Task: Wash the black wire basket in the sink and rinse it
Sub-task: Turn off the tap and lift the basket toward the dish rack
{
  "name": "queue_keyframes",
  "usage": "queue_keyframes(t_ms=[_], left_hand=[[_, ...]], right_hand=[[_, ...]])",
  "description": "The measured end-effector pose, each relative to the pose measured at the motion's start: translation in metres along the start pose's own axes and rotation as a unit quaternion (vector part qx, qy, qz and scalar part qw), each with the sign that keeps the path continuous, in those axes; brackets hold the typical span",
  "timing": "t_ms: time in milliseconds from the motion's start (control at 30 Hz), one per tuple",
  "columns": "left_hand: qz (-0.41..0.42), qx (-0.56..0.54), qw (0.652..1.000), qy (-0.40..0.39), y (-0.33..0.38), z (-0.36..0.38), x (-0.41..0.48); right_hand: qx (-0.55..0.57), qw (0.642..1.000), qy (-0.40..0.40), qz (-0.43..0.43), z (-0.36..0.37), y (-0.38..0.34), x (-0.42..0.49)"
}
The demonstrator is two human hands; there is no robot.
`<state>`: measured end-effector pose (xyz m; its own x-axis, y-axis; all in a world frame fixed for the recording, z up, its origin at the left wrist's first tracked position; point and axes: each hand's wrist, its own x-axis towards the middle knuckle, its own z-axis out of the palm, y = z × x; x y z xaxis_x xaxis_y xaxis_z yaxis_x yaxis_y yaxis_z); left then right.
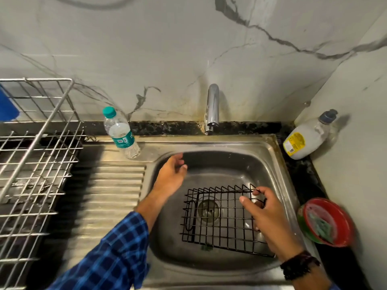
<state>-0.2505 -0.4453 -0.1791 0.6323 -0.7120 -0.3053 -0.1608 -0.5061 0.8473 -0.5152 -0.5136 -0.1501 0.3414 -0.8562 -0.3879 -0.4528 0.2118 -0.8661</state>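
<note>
As right hand (270,222) grips the basket (217,225), left hand (170,176) hovers relaxed.

Location type: domestic kitchen, washing-up area.

Identifying features:
- Stainless steel sink (230,158) with a ribbed drainboard (117,185) on its left and a strainer (208,208) in the basin floor.
- Chrome tap (212,105) mounted behind the basin.
- Dark speckled stone counter (301,170) around the sink, stained along the back edge.
- Marble-pattern wall (167,49) panels behind and to the right.
- Wire dish rack (35,164) on the left.
- Water bottle (120,132) on the sink rim.
- Pump bottle (307,137) in the corner.
- Red bowl (328,221) on the counter at right.
</note>
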Motion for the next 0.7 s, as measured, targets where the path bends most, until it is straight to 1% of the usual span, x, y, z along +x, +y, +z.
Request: queue_keyframes(t_ms=[100, 167, 200, 267, 333, 367, 500, 600, 700], left_hand=[[-0.032, -0.029, 0.999, 0.021, -0.021, -0.004, -0.028], [-0.057, -0.032, 0.997, 0.046, -0.029, -0.006, -0.047], [-0.076, -0.025, 0.996, 0.047, -0.029, -0.008, -0.057], [-0.12, -0.042, 0.992, 0.028, -0.028, -0.013, -0.076], [-0.163, -0.095, 0.982, -0.017, -0.016, -0.022, -0.097], [-0.17, -0.118, 0.978, -0.041, -0.008, -0.027, -0.106], [-0.136, -0.167, 0.973, -0.081, 0.027, -0.075, -0.148], [-0.081, -0.211, 0.97, -0.091, 0.052, -0.122, -0.182], [-0.019, -0.223, 0.972, -0.066, 0.066, -0.176, -0.216]], right_hand=[[0.007, 1.0, -0.002, -0.012, -0.006, -0.003, -0.005], [0.015, 1.0, -0.005, -0.022, -0.011, -0.003, -0.007], [0.016, 0.999, -0.009, -0.027, -0.014, -0.004, -0.009], [0.009, 0.999, -0.02, -0.043, -0.019, -0.008, -0.018], [0.015, 0.998, -0.038, -0.056, -0.025, -0.018, -0.03], [0.017, 0.997, -0.043, -0.068, -0.028, -0.026, -0.037], [0.002, 0.991, -0.044, -0.124, -0.034, -0.064, -0.078], [0.078, 0.976, -0.062, -0.194, -0.026, -0.099, -0.118], [0.133, 0.956, -0.017, -0.26, 0.004, -0.131, -0.153]])
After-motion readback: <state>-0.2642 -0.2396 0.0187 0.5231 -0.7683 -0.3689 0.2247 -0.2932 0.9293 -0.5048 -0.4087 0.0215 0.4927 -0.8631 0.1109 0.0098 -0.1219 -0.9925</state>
